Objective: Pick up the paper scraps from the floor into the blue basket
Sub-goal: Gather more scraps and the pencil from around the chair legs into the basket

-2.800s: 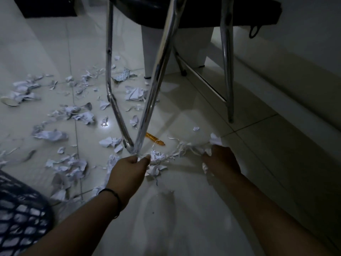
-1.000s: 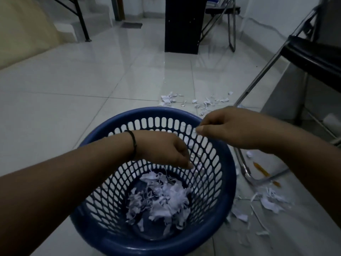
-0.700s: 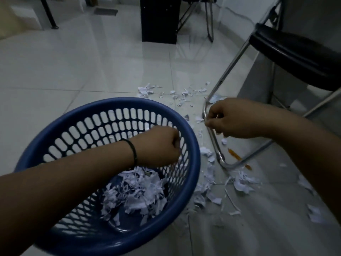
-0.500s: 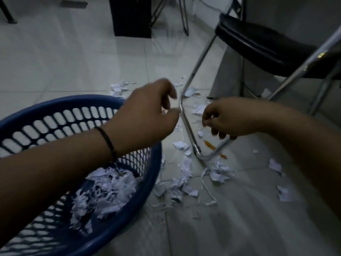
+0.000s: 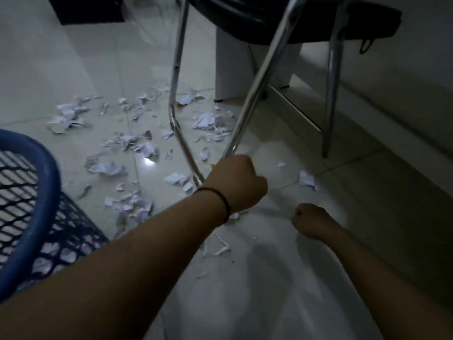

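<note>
A chair [image 5: 282, 18] with a black seat stands on the pale tiled floor [image 5: 269, 278], its chrome legs [image 5: 255, 94] angling down to a bent tube at floor level. A white pedestal [image 5: 235, 69] sits behind it, and a white wall [image 5: 416, 82] runs along the right. A dark cabinet base [image 5: 88, 11] shows at top left.

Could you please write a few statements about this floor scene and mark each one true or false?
1. The blue basket stands at the left edge of the view. True.
2. The floor is free of paper scraps. False: many lie scattered around the chrome chair frame.
3. The left hand wears a dark band at the wrist. True.
4. The right hand reaches into the basket. False: it is down near the floor, far from the basket.
</note>
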`<move>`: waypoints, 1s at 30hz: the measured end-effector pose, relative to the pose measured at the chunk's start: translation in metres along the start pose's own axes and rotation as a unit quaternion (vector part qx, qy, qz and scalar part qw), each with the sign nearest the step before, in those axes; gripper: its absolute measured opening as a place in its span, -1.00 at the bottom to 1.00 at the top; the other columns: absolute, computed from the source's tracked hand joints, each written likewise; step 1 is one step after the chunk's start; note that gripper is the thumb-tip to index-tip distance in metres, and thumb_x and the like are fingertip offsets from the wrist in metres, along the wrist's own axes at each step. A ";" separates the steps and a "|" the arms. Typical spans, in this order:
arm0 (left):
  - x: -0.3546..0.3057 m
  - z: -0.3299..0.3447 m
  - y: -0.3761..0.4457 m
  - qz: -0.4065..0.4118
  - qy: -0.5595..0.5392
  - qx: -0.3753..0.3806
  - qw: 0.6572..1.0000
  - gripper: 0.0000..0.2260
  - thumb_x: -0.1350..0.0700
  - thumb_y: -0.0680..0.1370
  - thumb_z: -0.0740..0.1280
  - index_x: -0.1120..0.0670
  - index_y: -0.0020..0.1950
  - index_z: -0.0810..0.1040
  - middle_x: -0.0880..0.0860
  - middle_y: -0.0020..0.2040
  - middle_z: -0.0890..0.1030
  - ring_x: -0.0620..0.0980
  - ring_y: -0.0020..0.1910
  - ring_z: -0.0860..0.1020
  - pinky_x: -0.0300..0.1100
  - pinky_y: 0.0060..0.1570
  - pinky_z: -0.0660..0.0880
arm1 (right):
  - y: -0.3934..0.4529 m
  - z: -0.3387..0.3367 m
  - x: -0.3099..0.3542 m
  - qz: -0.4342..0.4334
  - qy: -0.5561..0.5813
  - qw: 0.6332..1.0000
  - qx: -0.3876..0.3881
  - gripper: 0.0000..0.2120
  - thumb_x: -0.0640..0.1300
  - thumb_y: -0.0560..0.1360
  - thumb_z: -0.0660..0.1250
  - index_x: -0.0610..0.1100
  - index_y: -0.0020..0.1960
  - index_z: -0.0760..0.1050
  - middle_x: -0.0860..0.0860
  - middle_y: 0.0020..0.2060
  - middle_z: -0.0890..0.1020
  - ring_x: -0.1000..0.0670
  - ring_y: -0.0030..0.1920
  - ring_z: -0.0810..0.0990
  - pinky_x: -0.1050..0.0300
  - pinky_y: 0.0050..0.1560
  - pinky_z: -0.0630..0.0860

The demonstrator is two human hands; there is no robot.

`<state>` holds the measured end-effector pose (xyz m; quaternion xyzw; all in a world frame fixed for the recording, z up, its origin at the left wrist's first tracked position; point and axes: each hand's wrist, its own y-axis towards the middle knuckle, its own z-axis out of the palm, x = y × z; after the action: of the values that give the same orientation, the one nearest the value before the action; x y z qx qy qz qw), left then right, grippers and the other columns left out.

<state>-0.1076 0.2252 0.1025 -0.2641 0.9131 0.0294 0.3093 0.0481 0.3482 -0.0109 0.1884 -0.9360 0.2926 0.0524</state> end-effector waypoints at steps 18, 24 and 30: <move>0.059 0.137 0.000 -0.354 -0.526 0.131 0.762 -0.85 0.09 0.57 0.23 0.12 0.04 0.53 0.19 -0.01 0.61 0.10 -0.12 0.59 -0.08 -0.17 0.56 | 0.051 0.046 -0.048 -0.115 0.064 0.968 -0.213 -0.63 -0.28 0.56 0.13 -0.16 0.35 0.39 -0.15 0.25 0.49 -0.13 0.27 0.43 0.10 0.27 0.32; 0.042 0.143 0.019 -0.371 -0.739 0.152 0.541 -0.58 -0.05 0.61 0.04 0.21 0.03 0.56 0.22 -0.13 0.66 0.13 -0.21 0.64 -0.02 -0.16 0.55 | 0.002 0.048 0.030 -0.308 0.160 0.926 -0.148 -0.89 -0.12 0.48 0.26 -0.10 -0.03 0.52 -0.06 -0.13 0.63 -0.07 -0.07 0.58 0.16 -0.09 0.43; 0.048 0.137 0.040 -0.393 -0.632 0.074 0.664 -0.76 0.24 0.59 0.13 0.23 0.14 0.54 0.21 -0.08 0.60 0.03 -0.23 0.53 -0.14 -0.23 0.51 | 0.047 0.022 0.016 -0.308 0.246 0.886 -0.245 -0.77 -0.14 0.42 0.26 -0.25 -0.12 0.63 -0.13 -0.01 0.65 -0.03 0.04 0.57 0.22 0.10 0.40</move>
<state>-0.0846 0.2671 -0.0404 -0.4928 0.3089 -0.0032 0.8134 0.0162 0.3660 -0.0502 0.3706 -0.8297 0.0604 0.4131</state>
